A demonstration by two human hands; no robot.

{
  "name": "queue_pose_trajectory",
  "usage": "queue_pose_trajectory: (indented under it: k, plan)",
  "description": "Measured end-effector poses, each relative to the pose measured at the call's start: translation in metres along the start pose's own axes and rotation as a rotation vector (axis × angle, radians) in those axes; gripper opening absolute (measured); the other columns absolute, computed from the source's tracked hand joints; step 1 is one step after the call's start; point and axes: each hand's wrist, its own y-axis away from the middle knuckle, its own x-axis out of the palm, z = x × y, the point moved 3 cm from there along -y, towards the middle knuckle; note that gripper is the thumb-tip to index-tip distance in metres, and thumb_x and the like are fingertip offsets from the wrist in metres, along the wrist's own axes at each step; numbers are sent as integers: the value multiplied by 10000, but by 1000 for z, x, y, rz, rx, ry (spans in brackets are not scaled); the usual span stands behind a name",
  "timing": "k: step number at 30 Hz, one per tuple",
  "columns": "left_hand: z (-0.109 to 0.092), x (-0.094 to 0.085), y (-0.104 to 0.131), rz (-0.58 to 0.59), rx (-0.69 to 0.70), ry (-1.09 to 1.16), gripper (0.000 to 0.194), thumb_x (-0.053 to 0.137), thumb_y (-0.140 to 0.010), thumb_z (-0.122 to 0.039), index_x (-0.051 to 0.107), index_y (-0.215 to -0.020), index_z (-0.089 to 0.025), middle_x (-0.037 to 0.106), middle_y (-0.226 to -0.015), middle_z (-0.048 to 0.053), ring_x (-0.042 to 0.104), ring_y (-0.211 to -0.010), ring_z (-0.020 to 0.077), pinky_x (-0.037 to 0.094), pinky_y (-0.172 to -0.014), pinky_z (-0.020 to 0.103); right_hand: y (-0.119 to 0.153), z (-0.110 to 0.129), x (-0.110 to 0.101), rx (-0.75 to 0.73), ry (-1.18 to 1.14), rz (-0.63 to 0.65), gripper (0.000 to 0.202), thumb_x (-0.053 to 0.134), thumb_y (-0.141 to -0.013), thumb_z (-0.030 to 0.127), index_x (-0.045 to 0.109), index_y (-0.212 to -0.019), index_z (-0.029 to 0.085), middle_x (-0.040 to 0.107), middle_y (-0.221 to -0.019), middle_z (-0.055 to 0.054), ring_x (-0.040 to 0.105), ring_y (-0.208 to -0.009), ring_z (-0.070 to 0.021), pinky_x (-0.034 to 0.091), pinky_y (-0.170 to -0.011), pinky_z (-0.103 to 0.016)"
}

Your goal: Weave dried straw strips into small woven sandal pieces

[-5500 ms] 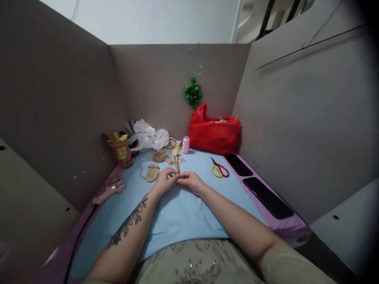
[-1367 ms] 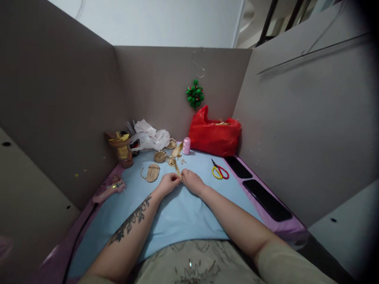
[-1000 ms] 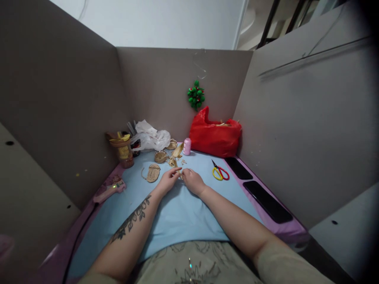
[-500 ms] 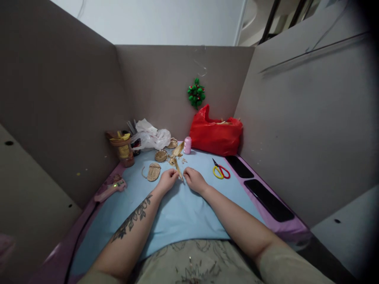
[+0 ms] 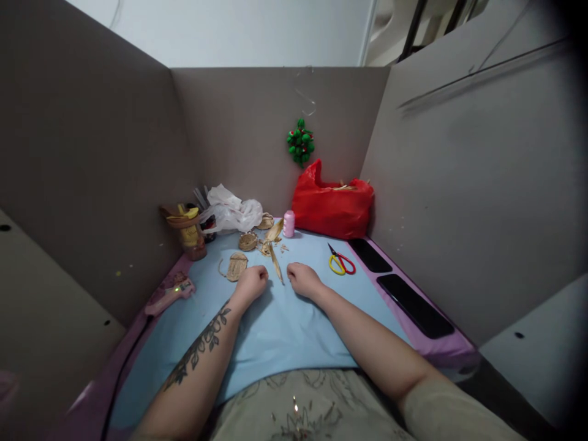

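Observation:
A narrow strip of dried husk [image 5: 276, 264] lies on the blue cloth between my two hands. Just left of it is my left hand [image 5: 252, 282], its fingers curled closed; whatever they may hold is hidden. My right hand [image 5: 303, 279] is closed too, to the right of the strip, and its grip cannot be made out. Neither hand visibly touches the strip. Beside my left hand rests a flat, woven, rounded piece [image 5: 237, 267] with a loose cord end. Behind it sit a small round coiled piece [image 5: 248, 241] and more husk [image 5: 274, 230] with loose scraps.
Scissors [image 5: 340, 262] with yellow and red handles lie on the right, near two black phones [image 5: 416, 306]. A pink thread spool [image 5: 288, 224] and red bag [image 5: 333, 208] stand behind. On the left are a glue gun [image 5: 169, 297], a jar [image 5: 190, 236] and white plastic bags [image 5: 234, 214].
My left hand has moved left, away from the husk strip it was touching. The right hand stays nearly where it was. The whole view has shifted slightly.

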Motion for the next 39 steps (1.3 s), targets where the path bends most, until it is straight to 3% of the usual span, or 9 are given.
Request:
queue_pose_trajectory:
  k: [3,8,11,17,21,26,32,36,39]
  plan:
    - [-6,0,1,28,-52,263,116,475,-688,-172,531,-587,-163,501,-531,-16,434,-523,107,312,-531,225,0,0,0,19,-38,-16,138,447,-735,106,561,-718,181,590,-745,-32,502,-711,-141,329,-649,-226]
    - [-23,11,5,234,-135,1016,194,548,-723,-337,480,-686,-158,578,-714,14,500,-565,89,338,-478,186,-1,3,3,-16,-146,-44,114,456,-722,128,543,-666,176,577,-704,-14,482,-673,-123,327,-635,-220]
    - [-23,17,4,274,-146,1195,240,585,-713,-347,438,-677,-161,573,-689,14,504,-553,81,345,-475,178,-3,2,4,42,-327,-70,94,477,-686,134,523,-614,172,538,-617,12,461,-611,-112,329,-599,-218]
    - [-16,21,2,216,-116,980,192,508,-763,-317,428,-671,-167,491,-562,-41,422,-453,59,316,-448,176,-6,-2,9,317,-1078,-83,112,579,-613,234,486,-600,173,457,-494,65,326,-406,-61,250,-403,-188]
    - [-25,19,6,239,-40,759,151,437,-789,-292,440,-697,-172,471,-547,-53,406,-452,72,312,-455,191,-4,6,13,389,-1404,-31,230,648,-580,294,457,-638,179,579,-608,25,443,-435,-62,272,-377,-161]
    - [-31,15,6,193,84,466,109,427,-772,-212,450,-675,-171,446,-526,-59,394,-489,83,296,-496,202,-5,10,16,392,-1451,-27,243,665,-566,247,447,-650,178,581,-544,39,520,-456,-71,379,-436,-164]
    - [-27,23,3,103,165,252,122,421,-719,-103,431,-618,-170,425,-519,-55,374,-509,84,269,-508,203,-7,9,21,383,-1415,-58,199,630,-564,204,445,-634,177,562,-484,56,502,-409,-65,370,-415,-159]
    - [-25,21,3,94,133,308,116,435,-743,-142,468,-635,-166,465,-519,-48,407,-488,85,303,-496,197,-7,7,21,398,-1439,-45,212,650,-563,209,455,-637,174,574,-501,48,506,-417,-64,382,-430,-163]
    - [-20,13,2,62,119,481,154,396,-804,-212,540,-819,-161,572,-631,-13,518,-539,101,387,-516,201,-8,3,17,397,-1502,-67,246,689,-563,238,465,-643,173,592,-533,33,524,-448,-71,405,-462,-176]
